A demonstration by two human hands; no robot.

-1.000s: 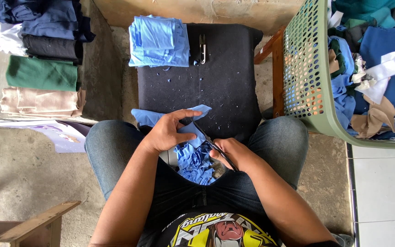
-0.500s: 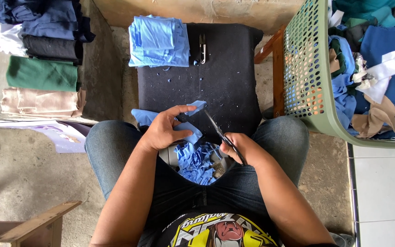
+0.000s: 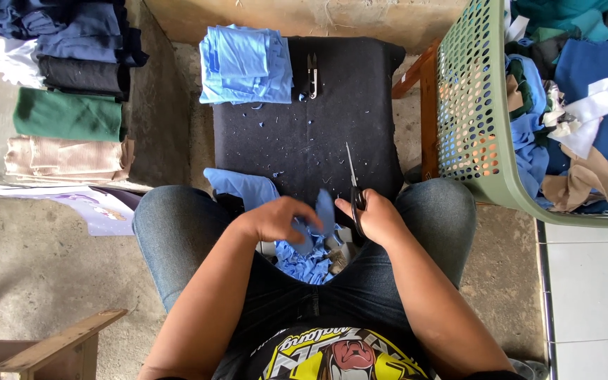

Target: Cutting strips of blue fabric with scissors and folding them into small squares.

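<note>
My left hand (image 3: 276, 219) pinches a piece of light blue cloth (image 3: 244, 188) that drapes over my left thigh and onto the black padded surface (image 3: 304, 141). My right hand (image 3: 376, 217) grips a pair of scissors (image 3: 352, 184) whose blades point away from me over the black surface, just right of the cloth. A heap of blue cloth scraps (image 3: 309, 264) lies between my knees, below both hands.
A stack of folded light blue cloth (image 3: 246, 65) and small thread snips (image 3: 311, 76) lie at the far end of the black surface. A green mesh basket (image 3: 473, 119) full of fabric stands at right. Folded cloths (image 3: 68, 116) sit at left. A wooden piece (image 3: 51, 345) is bottom left.
My right hand has swung the scissors from low by my lap up and forward, so the blades now point away. My left hand has shifted right with the blue cloth.
</note>
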